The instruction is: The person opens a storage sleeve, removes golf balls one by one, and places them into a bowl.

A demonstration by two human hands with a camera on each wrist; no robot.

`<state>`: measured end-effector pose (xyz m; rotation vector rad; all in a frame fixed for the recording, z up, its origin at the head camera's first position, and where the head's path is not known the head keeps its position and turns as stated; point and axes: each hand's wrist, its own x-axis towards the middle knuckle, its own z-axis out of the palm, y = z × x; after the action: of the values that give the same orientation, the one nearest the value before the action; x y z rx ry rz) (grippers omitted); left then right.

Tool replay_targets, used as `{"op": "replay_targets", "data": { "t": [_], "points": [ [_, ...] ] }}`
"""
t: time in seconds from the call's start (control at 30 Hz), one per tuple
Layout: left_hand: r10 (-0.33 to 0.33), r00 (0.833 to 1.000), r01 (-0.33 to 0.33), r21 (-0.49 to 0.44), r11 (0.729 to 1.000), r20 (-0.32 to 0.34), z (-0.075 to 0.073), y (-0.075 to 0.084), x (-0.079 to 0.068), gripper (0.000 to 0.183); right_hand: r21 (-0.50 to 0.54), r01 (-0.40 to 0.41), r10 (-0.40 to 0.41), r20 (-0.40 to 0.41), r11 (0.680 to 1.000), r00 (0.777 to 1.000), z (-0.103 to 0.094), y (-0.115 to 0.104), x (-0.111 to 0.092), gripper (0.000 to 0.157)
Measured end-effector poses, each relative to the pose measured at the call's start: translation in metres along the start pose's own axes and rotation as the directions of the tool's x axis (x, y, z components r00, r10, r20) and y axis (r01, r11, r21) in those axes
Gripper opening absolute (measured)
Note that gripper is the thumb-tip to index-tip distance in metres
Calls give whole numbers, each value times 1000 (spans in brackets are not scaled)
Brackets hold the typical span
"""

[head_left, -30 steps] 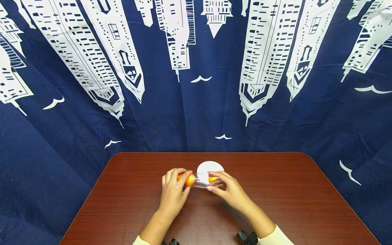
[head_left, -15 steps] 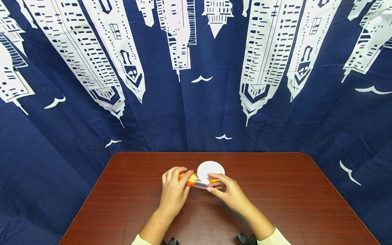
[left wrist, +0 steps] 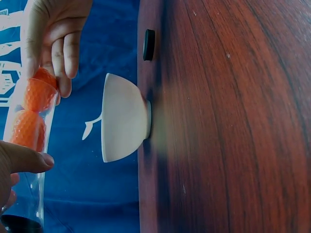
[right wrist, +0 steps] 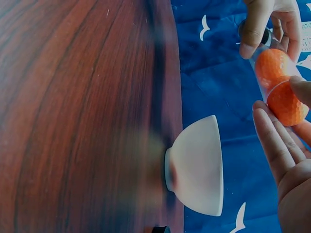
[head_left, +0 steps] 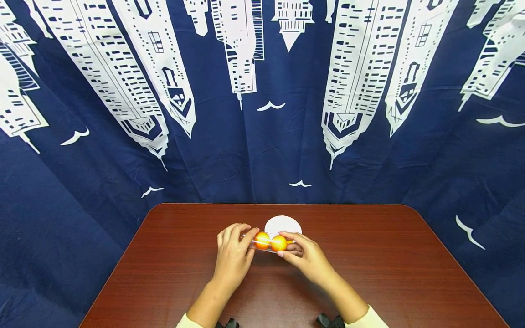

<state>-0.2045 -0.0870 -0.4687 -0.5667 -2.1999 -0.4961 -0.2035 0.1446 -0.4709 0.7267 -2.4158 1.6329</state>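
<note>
My left hand (head_left: 234, 248) grips a clear plastic tube (left wrist: 36, 182), tilted with its open end toward my right hand (head_left: 305, 255). Two dimpled orange balls touch end to end at that end. The inner ball (right wrist: 272, 65) sits inside the tube. The outer ball (right wrist: 287, 106) sticks partly out past the rim, between my right thumb and fingers. A dark end (left wrist: 22, 224) closes the tube's other side, beyond my left thumb. In the head view, another orange patch (head_left: 290, 242) shows behind my right fingers, mostly hidden.
A white bowl (left wrist: 124, 119) stands on the table just beyond and below the tube; its inside is mostly hidden. A black round cap (left wrist: 149, 44) lies on the brown table (head_left: 369, 255) to its right. A blue curtain (head_left: 262, 150) with white buildings hangs behind.
The orange balls have slid right along the tube, from beside my left fingers to the open end at my right fingers. Both hands have stayed nearly in place.
</note>
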Motion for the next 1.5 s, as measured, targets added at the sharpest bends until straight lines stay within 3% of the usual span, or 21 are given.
{"op": "replay_targets", "data": {
  "t": [0.43, 0.8, 1.13, 1.37, 1.5],
  "points": [
    [-15, 1000, 15, 5, 1000, -1, 2, -2, -3, 58, 15, 29, -29, -12, 999, 1000, 1, 0, 0, 48],
    [-103, 994, 104, -18, 994, 40, 2, -3, -3, 60, 17, 66, -64, -63, 998, 996, -5, 2, 3, 46],
    [-226, 971, 233, -103, 967, 73, 6, -5, -7, 56, -10, 76, -77, -100, 997, 992, -10, 9, 18, 48],
    [-279, 954, 294, -156, 943, 111, 7, -6, -9, 54, -60, 54, -58, -65, 997, 996, -9, 17, 34, 47],
    [-302, 946, 320, -197, 927, 115, 10, -8, -10, 54, -152, 59, -65, -39, 987, 997, -7, 19, 41, 45]
  ]
}}
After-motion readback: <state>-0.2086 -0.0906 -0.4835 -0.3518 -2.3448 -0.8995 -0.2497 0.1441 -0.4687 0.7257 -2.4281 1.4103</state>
